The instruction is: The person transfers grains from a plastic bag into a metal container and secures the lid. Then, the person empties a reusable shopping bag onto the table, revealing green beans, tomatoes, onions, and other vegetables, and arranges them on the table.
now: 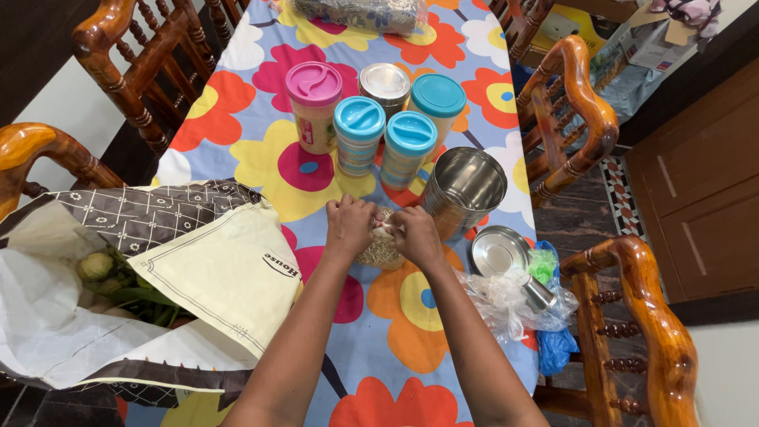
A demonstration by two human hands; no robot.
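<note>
Seen from the head camera, both hands meet over the middle of the bench point(379, 356), which is covered by a bright flowered cloth. The left hand point(349, 225) and the right hand point(414, 235) are each pinched shut on the top of a small clear bag of grain point(379, 250), knuckles almost touching, so the grip of both sits at the bag's neck while its round belly rests on the cloth; held that way, the weight stays on the bench and only the mouth is worked. Just beyond the right hand stands an open steel tin point(465, 190), its mouth bare, and its flat steel lid point(497, 251) lies to the right, near the bench edge. Behind them a cluster of lidded jars stands close together: a pink-lidded jar point(315, 104), two blue-lidded jars point(359, 134) and others, leaving little room further back. At the right edge, crumpled clear plastic point(506, 299) hangs partly over the side. To the left a large open shopping bag point(158, 269) with greens inside takes up that corner. Open cloth remains near the person, between the forearms and below them. Wooden chairs point(581, 111) crowd both sides.
</note>
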